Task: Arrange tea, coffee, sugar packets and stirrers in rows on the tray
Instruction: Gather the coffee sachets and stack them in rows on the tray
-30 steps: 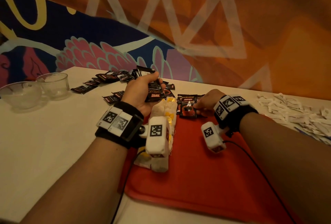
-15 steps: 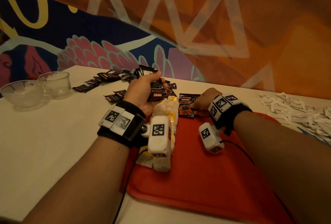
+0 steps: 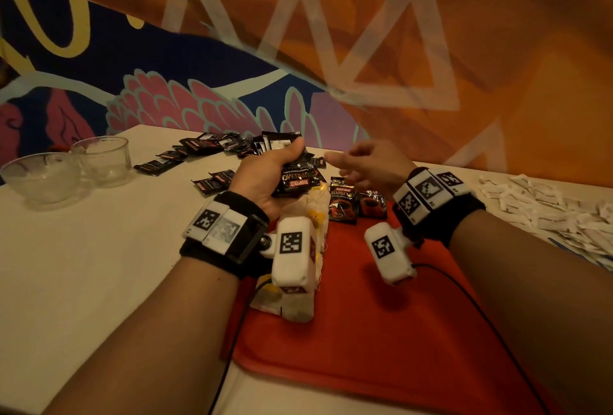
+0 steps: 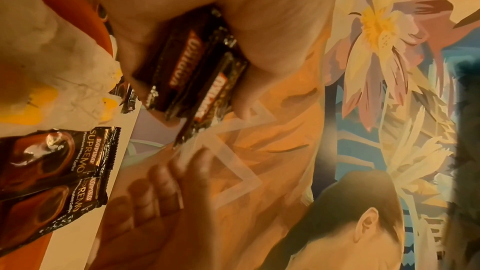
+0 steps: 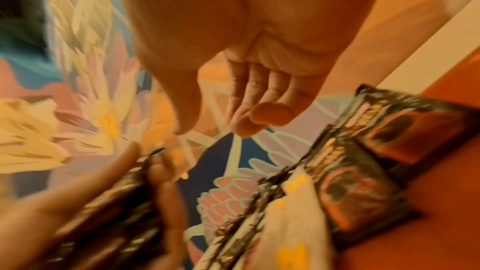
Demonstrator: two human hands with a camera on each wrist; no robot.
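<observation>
Head view: tea row and two coffee packets [image 3: 356, 202] sit at tray [image 3: 381, 348] far edge. Left hand [image 3: 265, 179] grips coffee stack [image 3: 298, 179]; right hand [image 3: 368, 162] empty, fingers loose. Sugar pile [image 3: 547, 209] untouched; stirrers unseen.

Glossy foil coffee sachets [image 3: 343, 202], smooth plastic tray [image 3: 381, 331]

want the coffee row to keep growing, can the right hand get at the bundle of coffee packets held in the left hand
Probably yes. The right hand is empty, fingers open, and hangs in the air just beside the coffee packets that the left hand grips; their ends stick out toward it and nothing lies between.
</observation>
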